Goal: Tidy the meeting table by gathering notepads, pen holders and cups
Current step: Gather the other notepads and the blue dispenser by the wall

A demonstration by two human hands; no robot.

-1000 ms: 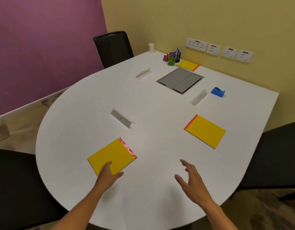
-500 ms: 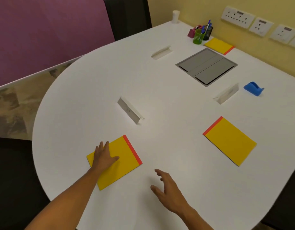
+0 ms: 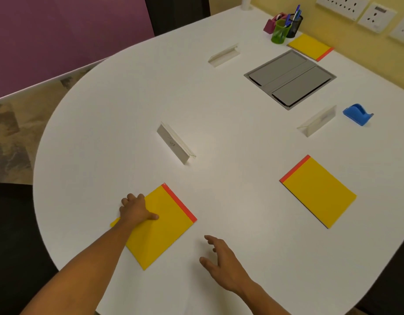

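Three yellow notepads with red binding lie on the white table [image 3: 105, 114]. My left hand [image 3: 136, 209] is on the left edge of the nearest notepad [image 3: 166, 228], fingers curled over the edge and thumb on top. My right hand [image 3: 221, 262] hovers open over bare table just right of that pad. A second notepad [image 3: 319, 192] lies to the right, and the third notepad [image 3: 310, 46] is at the far side. Beside the third stand a green pen holder [image 3: 280, 31] and a black mesh pen holder [image 3: 294, 25] with pens. A white cup [image 3: 246, 3] is at the far edge, partly cut off.
Three name-card stands [image 3: 176, 143] [image 3: 224, 54] [image 3: 318, 120] sit on the table around a grey cable hatch [image 3: 289, 78]. A blue tape dispenser [image 3: 356, 114] is at the right, a pink item [image 3: 269, 25] by the holders. A black chair [image 3: 173, 12] stands at the far side.
My left hand slid from the pad's near corner to its left edge and its fingers curled over it. The right hand drifted left toward the pad. The view moved closer.
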